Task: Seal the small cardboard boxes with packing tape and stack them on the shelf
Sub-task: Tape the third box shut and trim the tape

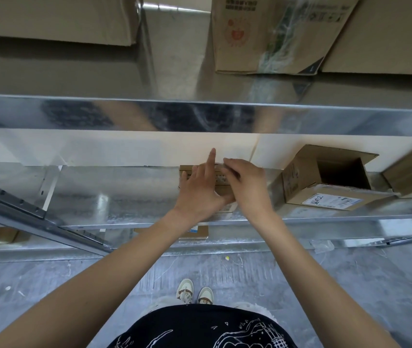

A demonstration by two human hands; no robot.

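Two hands on a small box at the middle of a steel shelf.

The galvanized shelf (114, 197) carries an open-topped carton (325, 182) toward its right end and, near the middle of its front edge, the small cardboard box (221, 179), mostly hidden by the hands. The left hand (200, 189) lies spread on the box top, fingers straight, forefinger raised. The right hand (247, 182) has fingers curled over the box's far right corner; whether they pinch clear tape there, I cannot tell.
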